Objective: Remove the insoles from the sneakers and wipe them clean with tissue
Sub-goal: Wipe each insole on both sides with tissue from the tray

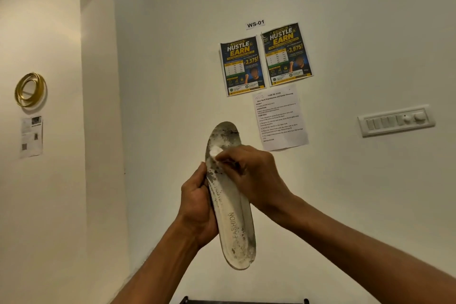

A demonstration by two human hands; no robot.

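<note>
Left hand (197, 207) grips the insole (234, 224) by its edge, upright in mid-air, so the right hand (254, 177), fingers (229, 155) pinching a tissue (215, 151), can scrub the stained toe.

Both bare arms are raised, and the hands meet mid-view.
The left hand (197, 207) grips the insole (234, 227) along its left edge with the thumb curled over the rim, its forearm rising from the bottom edge. The right hand (256, 175) reaches in from the right, its bent fingers pinching a tissue (215, 151) against the insole's upper part.
</note>
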